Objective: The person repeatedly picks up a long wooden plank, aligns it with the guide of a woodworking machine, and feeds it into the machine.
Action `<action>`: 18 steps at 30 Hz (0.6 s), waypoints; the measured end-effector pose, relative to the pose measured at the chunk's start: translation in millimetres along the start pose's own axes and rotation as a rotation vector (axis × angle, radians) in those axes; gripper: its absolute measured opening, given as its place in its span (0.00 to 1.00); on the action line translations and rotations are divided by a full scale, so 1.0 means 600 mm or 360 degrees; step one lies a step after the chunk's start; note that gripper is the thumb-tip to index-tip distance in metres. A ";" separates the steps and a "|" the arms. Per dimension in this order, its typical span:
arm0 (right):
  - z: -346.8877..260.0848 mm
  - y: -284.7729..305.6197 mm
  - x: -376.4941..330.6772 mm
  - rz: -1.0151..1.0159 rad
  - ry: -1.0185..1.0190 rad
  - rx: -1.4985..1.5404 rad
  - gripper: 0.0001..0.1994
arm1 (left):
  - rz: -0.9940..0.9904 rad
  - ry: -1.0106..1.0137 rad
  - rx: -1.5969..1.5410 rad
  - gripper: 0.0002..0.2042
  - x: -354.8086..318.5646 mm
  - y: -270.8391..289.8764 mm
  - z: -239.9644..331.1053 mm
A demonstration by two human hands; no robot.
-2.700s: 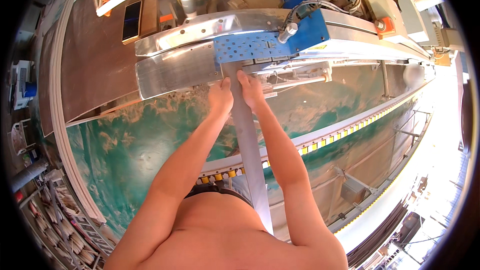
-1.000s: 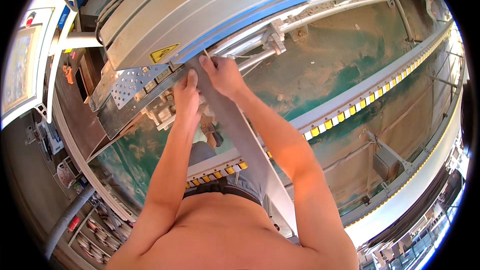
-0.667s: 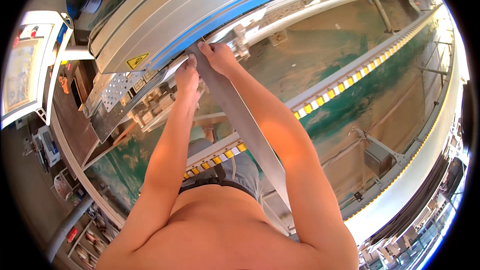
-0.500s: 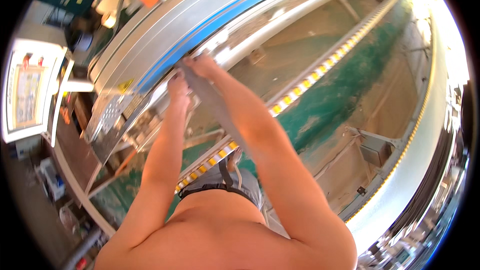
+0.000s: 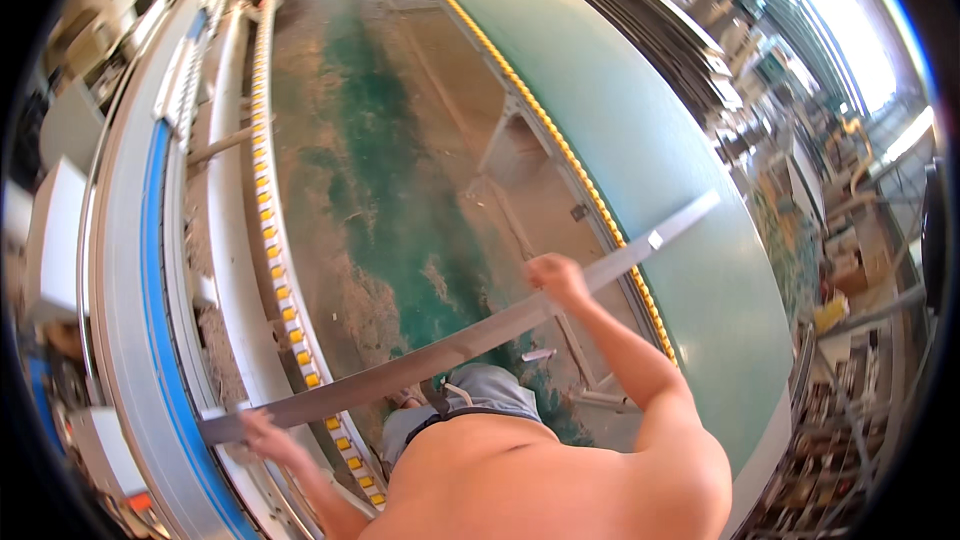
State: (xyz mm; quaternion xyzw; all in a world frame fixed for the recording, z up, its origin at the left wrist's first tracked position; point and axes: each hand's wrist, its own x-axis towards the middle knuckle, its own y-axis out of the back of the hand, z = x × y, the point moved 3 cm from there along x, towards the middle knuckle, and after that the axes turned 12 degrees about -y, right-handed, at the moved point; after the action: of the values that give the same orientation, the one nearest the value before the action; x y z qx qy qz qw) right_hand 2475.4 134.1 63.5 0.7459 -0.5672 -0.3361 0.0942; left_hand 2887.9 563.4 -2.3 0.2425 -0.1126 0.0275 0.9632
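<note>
A long, narrow grey-brown strip of board (image 5: 440, 348) lies crosswise in front of me, with a small white label near its right end. My left hand (image 5: 268, 434) is closed around the strip close to its left end, its fingers somewhat blurred. Farther right, my right hand (image 5: 556, 280) is curled at the strip's far edge, the wrist crossing over the board; its fingertips are hidden. The right end of the strip reaches over a pale green table (image 5: 690, 310). Its left end is over the machine (image 5: 130, 270) with the blue stripe.
A rail with yellow rollers (image 5: 274, 252) runs away from me on the left, and a yellow roller edge (image 5: 545, 120) borders the table. Between them is a dusty green floor (image 5: 375, 180). Stacked dark boards (image 5: 640, 15) stand beyond the table.
I have turned right, away from the machine. The strip has swung crosswise over to the table; my hands, earlier together at its end, are now far apart along it.
</note>
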 end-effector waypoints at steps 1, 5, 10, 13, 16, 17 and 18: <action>-0.003 0.062 -0.004 0.0352 -0.0009 0.0131 0.15 | -0.0419 -0.0253 -0.0277 0.13 -0.027 -0.057 0.067; 0.163 0.222 0.002 0.0825 -0.0290 0.0330 0.15 | -0.1603 -0.1233 -0.0444 0.32 -0.185 -0.268 0.316; 0.297 0.253 0.013 0.1252 -0.0320 -0.0597 0.36 | -0.2022 -0.2144 -0.0112 0.42 -0.340 -0.428 0.410; 0.310 0.230 0.050 0.1248 -0.0260 -0.0971 0.36 | -0.1986 -0.2229 -0.0049 0.44 -0.365 -0.492 0.444; 0.305 0.211 0.087 0.1138 -0.0195 -0.1051 0.38 | -0.2119 -0.1985 0.0213 0.46 -0.346 -0.541 0.429; 0.298 0.201 0.094 0.1106 -0.0153 -0.1111 0.37 | -0.2102 -0.1977 0.0236 0.46 -0.334 -0.552 0.429; 0.295 0.200 0.104 0.1077 -0.0096 -0.1080 0.37 | -0.2119 -0.1972 0.0192 0.45 -0.323 -0.562 0.430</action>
State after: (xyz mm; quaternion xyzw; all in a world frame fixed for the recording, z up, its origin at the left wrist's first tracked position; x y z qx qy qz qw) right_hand 2281.7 79.3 -32.2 0.4366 -0.6389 -0.4743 0.4197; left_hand 2682.9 144.8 18.8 0.2787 -0.4452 -0.6635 0.5328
